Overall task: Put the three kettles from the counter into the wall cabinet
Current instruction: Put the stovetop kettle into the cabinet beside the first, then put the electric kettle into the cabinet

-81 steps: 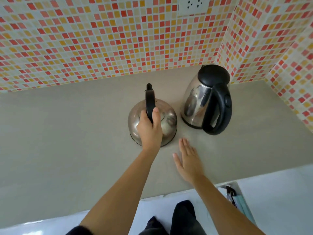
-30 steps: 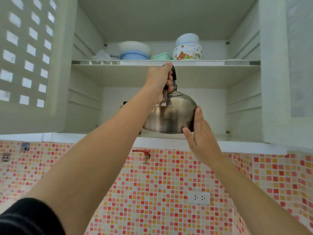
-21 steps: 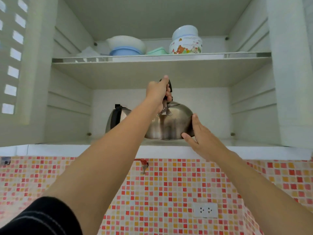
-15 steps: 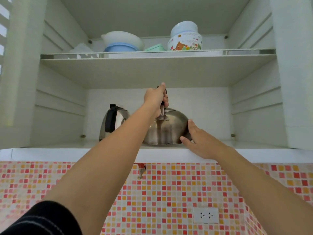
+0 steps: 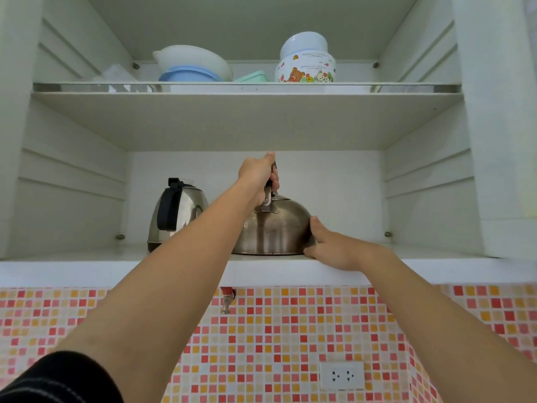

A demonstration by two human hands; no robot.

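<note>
A round steel stovetop kettle rests on the lower shelf of the open wall cabinet, near its front edge. My left hand is closed around the kettle's black top handle. My right hand presses flat against the kettle's right side, fingers spread, its heel on the shelf lip. A steel electric kettle with a black handle stands on the same shelf, just to the left. The counter and the third kettle are out of view.
The upper shelf holds stacked bowls and a printed bowl stack. White cabinet side walls close in left and right. Below the cabinet are mosaic wall tiles, a small hook and a wall socket.
The stovetop kettle went from the counter up into the cabinet and now sits on the lower shelf. My right hand slid down its side to the shelf lip.
</note>
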